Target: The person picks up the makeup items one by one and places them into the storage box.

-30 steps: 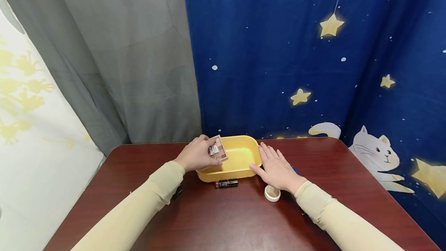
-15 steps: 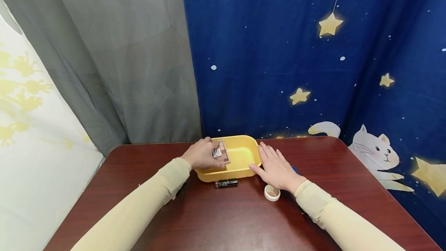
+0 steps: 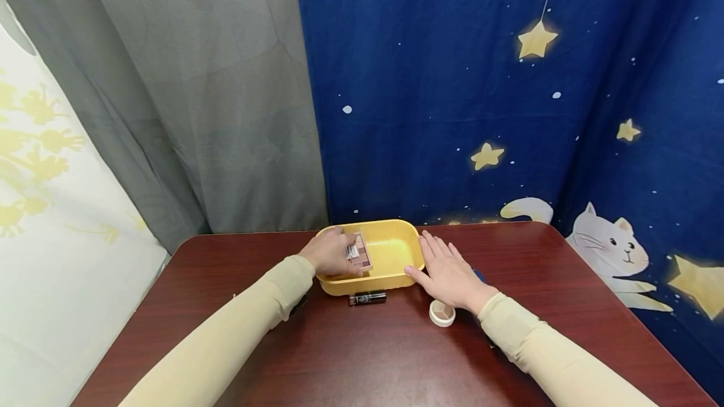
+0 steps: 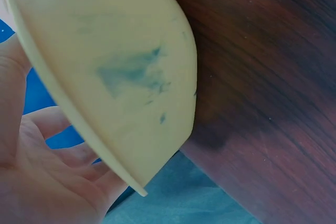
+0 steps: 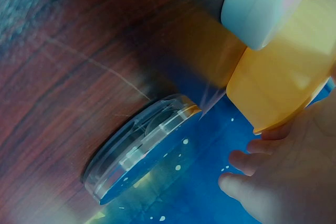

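Note:
My left hand grips an eyeshadow palette with a checkered tan and brown face and white lettering. It holds the palette down inside the left part of a yellow plastic bin. In the left wrist view the hand reaches over the rim of the bin, and the palette is hidden. My right hand lies with straight fingers against the bin's right end. The right wrist view has that hand touching the rim of the bin.
A black cosmetic tube lies before the bin. Right of it sits a round white pot with a sectioned face. A clear round case with a blue face is near my right hand. Something dark is partly under my left sleeve.
My left hand has moved right and down with the palette, from the bin's left rim into the bin. The right hand has stayed at the bin's right end.

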`<state>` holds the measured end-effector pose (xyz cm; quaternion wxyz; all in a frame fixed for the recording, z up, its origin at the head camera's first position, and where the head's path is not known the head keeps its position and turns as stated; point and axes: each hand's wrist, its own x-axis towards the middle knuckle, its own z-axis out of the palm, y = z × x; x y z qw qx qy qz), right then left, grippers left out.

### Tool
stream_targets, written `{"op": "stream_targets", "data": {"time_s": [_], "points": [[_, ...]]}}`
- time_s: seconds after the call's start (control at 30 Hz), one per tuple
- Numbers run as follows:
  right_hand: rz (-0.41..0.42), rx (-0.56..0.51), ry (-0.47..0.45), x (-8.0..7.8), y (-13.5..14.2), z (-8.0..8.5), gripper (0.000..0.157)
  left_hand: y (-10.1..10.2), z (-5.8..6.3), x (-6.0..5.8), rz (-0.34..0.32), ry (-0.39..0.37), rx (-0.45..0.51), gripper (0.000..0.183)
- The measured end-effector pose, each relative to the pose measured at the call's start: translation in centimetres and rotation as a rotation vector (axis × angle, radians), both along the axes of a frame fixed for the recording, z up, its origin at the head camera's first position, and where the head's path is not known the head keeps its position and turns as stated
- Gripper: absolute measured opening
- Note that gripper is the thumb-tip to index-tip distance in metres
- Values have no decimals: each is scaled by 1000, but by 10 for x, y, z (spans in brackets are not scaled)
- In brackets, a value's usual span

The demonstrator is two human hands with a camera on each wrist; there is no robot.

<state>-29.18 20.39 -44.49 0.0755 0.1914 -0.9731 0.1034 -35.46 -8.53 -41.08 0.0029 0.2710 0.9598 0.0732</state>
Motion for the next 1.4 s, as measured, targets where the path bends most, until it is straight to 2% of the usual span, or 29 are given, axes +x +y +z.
{"op": "stream_targets", "data": {"time_s": [0.53,0.8,1.17,1.4], "points": [[1,-6,1,1,0,1,90,4,-10,0,-17,11,-65,82],[1,-4,-4,1,0,0,91,7,-20,-3,-14,-3,-84,69],[3,1,-15,1,0,1,92,8,-21,-2,7,-37,-107,66],[-1,-1,-13,1,0,1,90,12,-19,-6,-10,-40,-188,63]]}}
